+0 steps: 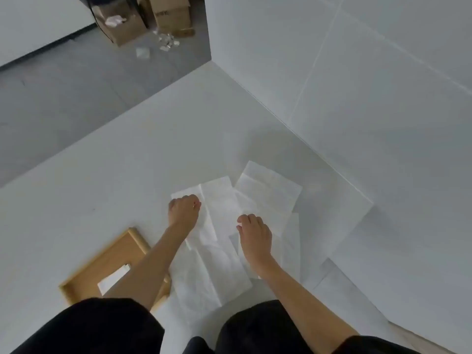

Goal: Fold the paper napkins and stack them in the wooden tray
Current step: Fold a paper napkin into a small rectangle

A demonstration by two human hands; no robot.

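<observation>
Several white paper napkins (268,190) lie spread and overlapping on the white table in front of me. My left hand (183,213) has its fingers curled at the far left corner of the middle napkin (222,208) and pinches it. My right hand (254,236) curls over the same napkin's right edge and grips it. A long napkin (209,274) lies nearer to me between my forearms. The wooden tray (84,274) sits at the near left, partly under my left forearm, and holds one folded napkin (113,278).
A white wall (357,85) rises just behind and to the right of the napkins. The table edge (102,134) runs diagonally at the left, with grey floor beyond. Cardboard boxes (143,19) and paper scraps lie on that floor far away.
</observation>
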